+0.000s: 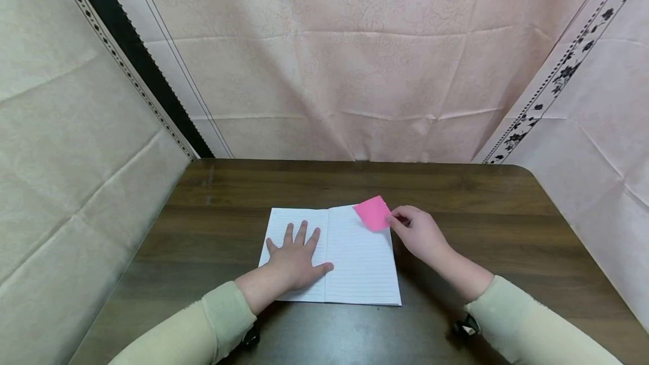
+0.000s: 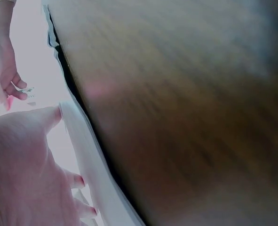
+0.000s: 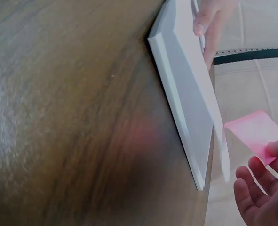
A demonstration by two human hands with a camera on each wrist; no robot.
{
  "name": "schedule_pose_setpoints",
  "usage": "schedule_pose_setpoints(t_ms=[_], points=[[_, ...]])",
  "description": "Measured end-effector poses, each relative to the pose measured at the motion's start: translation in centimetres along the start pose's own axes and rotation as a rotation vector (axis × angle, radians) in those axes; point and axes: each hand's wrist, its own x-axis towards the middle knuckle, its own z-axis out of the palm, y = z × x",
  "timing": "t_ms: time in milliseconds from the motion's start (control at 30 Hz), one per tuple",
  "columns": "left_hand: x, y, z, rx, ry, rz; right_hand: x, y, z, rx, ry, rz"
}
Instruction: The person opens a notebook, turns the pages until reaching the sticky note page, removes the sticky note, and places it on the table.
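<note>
An open notebook [image 1: 362,272] with lined white pages lies on the wooden table. My left hand [image 1: 294,263] rests flat on its left page, fingers spread and thumb reaching past the centre fold. At the upper right corner of the right page, my right hand [image 1: 418,232] pinches a pink sticky note [image 1: 372,213] by its edge between thumb and forefinger. In the right wrist view the sticky note [image 3: 256,132] is bent, its far edge meeting a page that stands lifted off the stack. The other fingers of the right hand [image 3: 266,188] are loosely curled.
The brown tabletop [image 1: 218,241] extends around the notebook on all sides. Pale patterned cloth [image 1: 355,72] hangs behind the table, with more cloth at the left and right. A dark gap [image 1: 147,55] shows between the cloths at the back left.
</note>
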Motion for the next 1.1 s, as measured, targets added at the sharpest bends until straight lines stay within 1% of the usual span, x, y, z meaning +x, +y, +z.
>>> schedule_pose_setpoints(t_ms=[100, 233, 367, 433, 500, 633, 733, 867, 1100], points=[[0.0, 0.0, 0.0, -0.003, 0.004, 0.0, 0.1, 0.1, -0.6, 0.057, 0.021, 0.037], [0.1, -0.1, 0.1, -0.008, 0.004, -0.001, 0.1, 0.5, -1.5, 0.084, 0.052, 0.075], [0.1, -0.1, 0.1, -0.001, 0.005, -0.007, -0.2, 1.2, -2.1, 0.038, 0.065, 0.071], [0.0, -0.1, 0.1, -0.001, 0.005, -0.008, -0.5, 1.6, -2.3, -0.022, 0.066, 0.047], [0.0, 0.0, 0.1, 0.001, 0.003, -0.007, -0.9, 2.0, -2.5, -0.109, 0.067, 0.009], [0.0, 0.0, 0.0, -0.003, 0.002, -0.003, -1.7, 2.8, -3.0, -0.313, 0.064, -0.109], [0.1, 0.0, 0.0, -0.002, 0.002, -0.003, -2.1, 3.4, -3.4, -0.42, 0.055, -0.201], [0.1, 0.0, 0.0, -0.003, 0.002, -0.002, -2.6, 4.4, -4.0, -0.501, 0.046, -0.31], [0.2, 0.0, 0.2, 0.0, 0.009, 0.001, -3.3, 6.3, -5.0, -0.587, 0.064, -0.507]])
